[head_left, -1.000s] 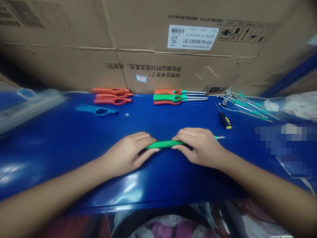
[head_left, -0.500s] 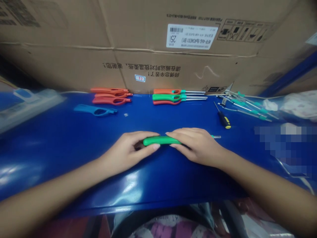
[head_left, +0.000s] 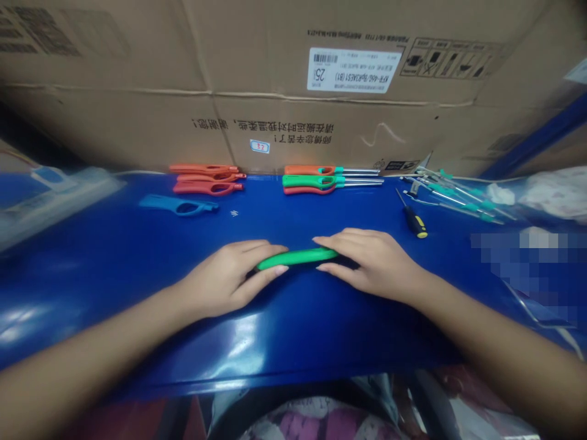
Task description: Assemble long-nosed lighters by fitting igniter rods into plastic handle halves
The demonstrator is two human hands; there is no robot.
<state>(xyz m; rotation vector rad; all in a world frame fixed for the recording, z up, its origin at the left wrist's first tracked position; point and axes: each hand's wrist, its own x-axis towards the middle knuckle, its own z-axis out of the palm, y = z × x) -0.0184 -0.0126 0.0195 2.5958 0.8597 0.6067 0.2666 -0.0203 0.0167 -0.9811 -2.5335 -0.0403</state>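
Observation:
A green long-nosed lighter (head_left: pixel 300 257) is held level between my two hands, low over the blue table. My left hand (head_left: pixel 233 272) pinches its left end, with the thumb on the near side and the fingers over the far side. Around the right end is my right hand (head_left: pixel 373 263); its fingers cover that end and its thumb sits just below. The lighter's metal tube is hidden behind the right hand.
Red and orange lighter casings (head_left: pixel 208 180) and a blue casing (head_left: pixel 178 206) lie at the back left, near tiny screws (head_left: pixel 234 213). Lighters with tubes (head_left: pixel 328 180) lie at the back middle. A screwdriver (head_left: pixel 415 223) and metal tubes (head_left: pixel 452 194) are rightward. A cardboard box (head_left: pixel 151 134) stands behind.
The lighter has tilted slightly, its right end rising, and shifted a little left. My right hand's thumb and fingers have spread a bit. The tube tip beyond that hand is now hidden.

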